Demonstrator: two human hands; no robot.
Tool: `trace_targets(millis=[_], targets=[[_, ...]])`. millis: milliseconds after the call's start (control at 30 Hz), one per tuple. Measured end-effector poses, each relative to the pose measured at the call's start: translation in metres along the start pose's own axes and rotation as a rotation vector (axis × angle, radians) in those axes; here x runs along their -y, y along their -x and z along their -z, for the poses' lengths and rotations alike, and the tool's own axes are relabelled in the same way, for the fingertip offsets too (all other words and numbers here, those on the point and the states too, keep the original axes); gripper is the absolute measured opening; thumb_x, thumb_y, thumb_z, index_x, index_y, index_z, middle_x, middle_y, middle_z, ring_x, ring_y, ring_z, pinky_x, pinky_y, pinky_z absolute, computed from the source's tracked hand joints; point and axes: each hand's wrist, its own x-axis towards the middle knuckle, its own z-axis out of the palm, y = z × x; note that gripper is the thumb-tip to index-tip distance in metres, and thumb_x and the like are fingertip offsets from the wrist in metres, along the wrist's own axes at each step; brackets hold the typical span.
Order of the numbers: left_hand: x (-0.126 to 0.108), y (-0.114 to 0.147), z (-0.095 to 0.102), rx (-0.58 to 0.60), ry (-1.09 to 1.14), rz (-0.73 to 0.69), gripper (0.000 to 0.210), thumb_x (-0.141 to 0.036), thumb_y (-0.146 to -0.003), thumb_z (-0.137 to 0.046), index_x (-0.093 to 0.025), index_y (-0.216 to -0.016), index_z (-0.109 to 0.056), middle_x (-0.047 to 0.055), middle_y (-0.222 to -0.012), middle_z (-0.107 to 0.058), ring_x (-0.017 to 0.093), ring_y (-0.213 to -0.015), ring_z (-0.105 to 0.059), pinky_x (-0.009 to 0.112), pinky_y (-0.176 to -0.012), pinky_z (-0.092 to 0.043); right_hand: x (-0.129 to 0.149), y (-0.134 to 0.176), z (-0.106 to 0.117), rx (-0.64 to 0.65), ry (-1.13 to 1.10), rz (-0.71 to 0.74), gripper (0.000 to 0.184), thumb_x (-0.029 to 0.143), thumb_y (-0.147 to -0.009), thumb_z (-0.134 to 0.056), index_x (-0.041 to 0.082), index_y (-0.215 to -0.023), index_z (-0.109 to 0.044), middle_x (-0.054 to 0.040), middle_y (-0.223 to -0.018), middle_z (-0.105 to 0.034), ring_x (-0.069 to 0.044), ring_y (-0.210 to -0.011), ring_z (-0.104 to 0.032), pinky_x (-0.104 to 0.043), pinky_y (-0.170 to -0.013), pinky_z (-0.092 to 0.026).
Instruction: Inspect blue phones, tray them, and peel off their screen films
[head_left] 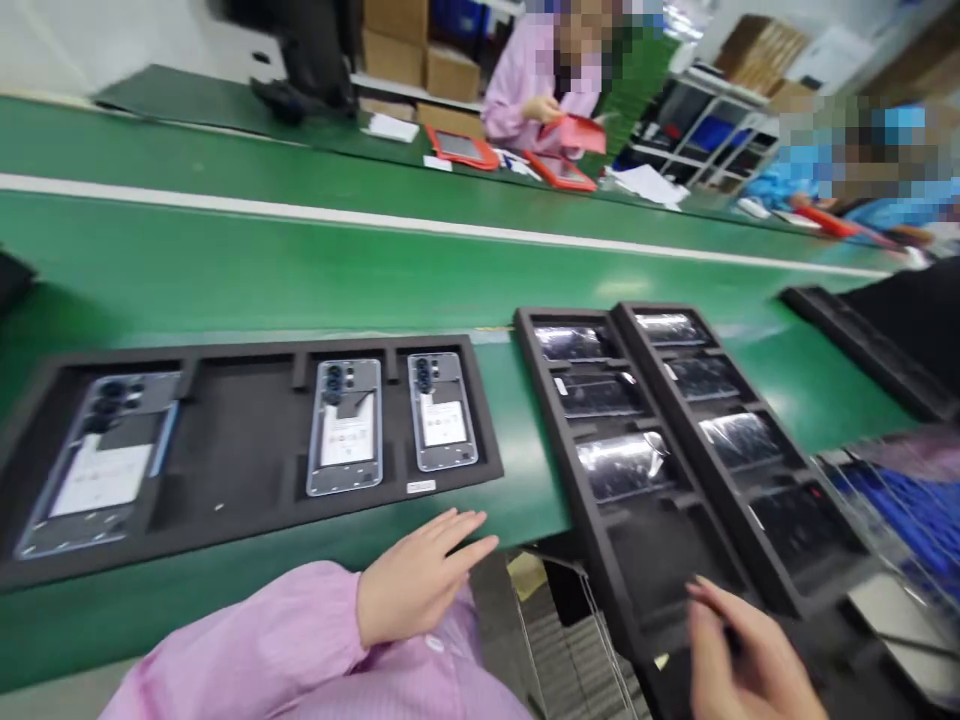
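My left hand (424,575) hovers at the front table edge, fingers stretched out, holding nothing. Ahead and to its left lies a black foam tray (225,535) with three phone bodies: one (442,415) at the right, one (345,430) beside it, one (105,465) at the far left. Between the last two is a bare compartment (240,430). Blurred at the lower right, my right hand (750,660) has thumb and finger drawn together; anything between the tips is too small to tell. It is over the near end of another foam tray (600,560) holding dark, glossy screens (622,465).
Beside that tray lies a second screen tray (731,505). Blue material (900,510) is at the right edge. A white line (450,230) runs along the green table (337,270). Across it, a person in pink (517,85) handles a red item (577,135); another, in blue, is further right.
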Motion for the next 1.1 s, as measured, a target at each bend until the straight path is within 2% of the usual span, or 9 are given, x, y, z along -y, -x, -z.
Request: trace_targets(millis=[133,233,367,467,533,700,833,967,1100], targets=[[0.019,0.025,0.039,-0.309,0.023,0.063,0.038,-0.006,-0.09,-0.044,-0.017,-0.124,-0.057,0.01,-0.127,-0.063,0.021,-0.121,-0.057,0.039,-0.105,-0.05,0.039,-0.004,-0.071,0.267,0.116,0.256,0.047,0.045,-0.094,-0.051,0.014,-0.128,-0.057,-0.0175,-0.117,-0.061,-0.035,-0.104,-0.059,-0.053,-0.088,-0.048],[0.044,0.063,0.074,-0.426,-0.088,0.248,0.041,-0.006,-0.09,-0.048,-0.022,-0.128,-0.053,0.009,-0.129,-0.06,0.022,-0.126,-0.052,0.041,-0.108,-0.046,0.038,-0.007,-0.104,0.199,0.337,0.356,0.049,0.042,-0.096,-0.047,0.007,-0.129,-0.056,-0.0212,-0.118,-0.06,-0.037,-0.102,-0.058,-0.049,-0.083,-0.047],[0.083,0.124,0.12,-0.516,-0.381,0.711,0.038,-0.018,-0.093,-0.053,-0.022,-0.131,-0.05,0.014,-0.136,-0.051,0.031,-0.132,-0.046,0.05,-0.111,-0.039,0.035,-0.008,-0.117,0.059,0.507,0.322,0.032,0.023,-0.093,-0.051,0.014,-0.121,-0.063,-0.0128,-0.106,-0.067,-0.03,-0.082,-0.061,-0.037,-0.065,-0.043],[0.105,0.159,0.144,-0.424,-0.55,1.101,0.047,-0.035,-0.096,-0.047,-0.012,-0.137,-0.044,0.024,-0.14,-0.044,0.04,-0.133,-0.042,0.056,-0.11,-0.037,0.034,-0.008,-0.118,0.021,0.501,0.322,0.034,0.019,-0.09,-0.054,0.019,-0.123,-0.063,-0.0096,-0.107,-0.068,-0.029,-0.08,-0.062,-0.037,-0.065,-0.042],[0.115,0.171,0.155,-0.268,-0.576,1.239,0.053,-0.043,-0.097,-0.039,-0.009,-0.138,-0.042,0.028,-0.139,-0.043,0.044,-0.128,-0.044,0.059,-0.1,-0.044,0.033,-0.011,-0.12,0.022,0.483,0.317,0.037,0.019,-0.089,-0.056,0.021,-0.125,-0.063,-0.0091,-0.109,-0.068,-0.03,-0.082,-0.062,-0.038,-0.067,-0.044],[0.142,0.165,0.181,0.026,-0.53,1.203,0.058,-0.044,-0.097,-0.031,-0.005,-0.139,-0.042,0.025,-0.128,-0.054,0.042,-0.116,-0.054,0.053,-0.09,-0.048,0.052,-0.043,-0.133,0.091,0.351,0.379,0.039,0.034,-0.091,-0.054,0.012,-0.121,-0.065,-0.0151,-0.112,-0.066,-0.036,-0.092,-0.064,-0.048,-0.081,-0.049],[0.178,0.152,0.209,0.12,-0.278,1.342,0.063,-0.049,-0.095,-0.029,-0.015,-0.147,-0.033,0.02,-0.112,-0.062,0.038,-0.092,-0.066,0.047,-0.076,-0.051,0.128,-0.082,-0.153,0.125,0.113,0.407,0.046,0.04,-0.091,-0.056,0.01,-0.126,-0.062,-0.0178,-0.12,-0.062,-0.036,-0.11,-0.059,-0.051,-0.099,-0.044],[0.201,0.143,0.223,0.137,-0.219,1.415,0.056,-0.05,-0.093,-0.031,-0.013,-0.129,-0.053,0.02,-0.105,-0.065,0.04,-0.097,-0.065,0.045,-0.08,-0.05,0.221,-0.111,-0.193,0.526,-0.131,0.628,0.034,0.038,-0.096,-0.05,0.018,-0.121,-0.063,-0.0078,-0.108,-0.068,-0.024,-0.096,-0.065,-0.04,-0.085,-0.053],[0.203,0.144,0.222,0.098,-0.207,1.398,0.051,-0.044,-0.094,-0.03,-0.013,-0.129,-0.051,0.019,-0.11,-0.065,0.036,-0.098,-0.065,0.044,-0.085,-0.049,0.282,-0.118,-0.254,0.947,0.024,0.885,0.032,0.03,-0.095,-0.05,0.015,-0.119,-0.065,-0.0108,-0.107,-0.066,-0.028,-0.097,-0.063,-0.046,-0.086,-0.053]])
